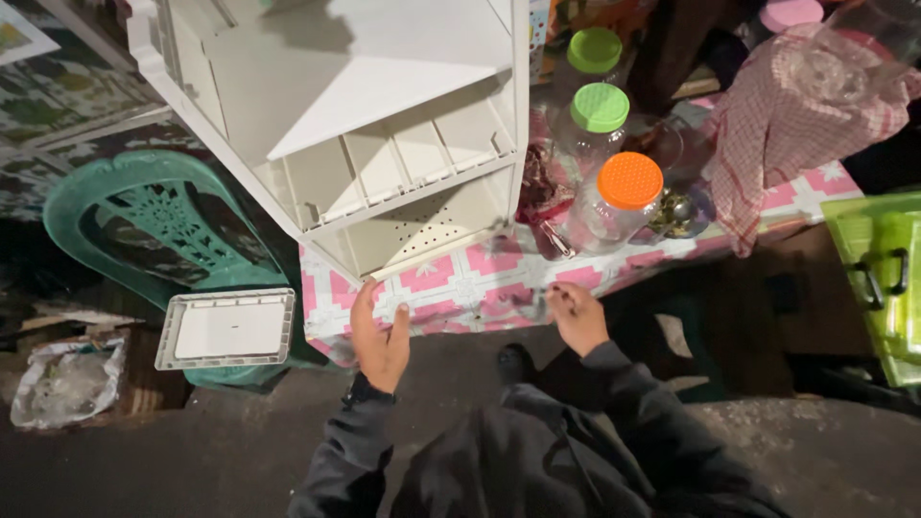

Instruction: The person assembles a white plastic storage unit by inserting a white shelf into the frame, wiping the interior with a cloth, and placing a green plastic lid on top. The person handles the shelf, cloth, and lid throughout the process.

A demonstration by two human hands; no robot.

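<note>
Reaching toward the table's (460, 288) front edge, both hands are seen below a white rack (374, 134) that stands tilted on the table's left corner. The left hand (379, 336) is held open, fingers straight and close together, thumb spread, just beneath the rack's lower front corner; whether it touches the rack cannot be told. The right hand (578, 315) is loosely curled at the table's front edge, fingers bent inward around something small that is too blurred to be made out. The two hands are kept well apart. Behind the right hand, three clear jars are lined up toward the back edge: one with an orange lid (628, 180) nearest, then two with green lids (599, 106). A checked cloth (787, 115) is draped at the table's right end. A green chair (144, 221) and a white tray (228, 329) are seen left of the table.
</note>
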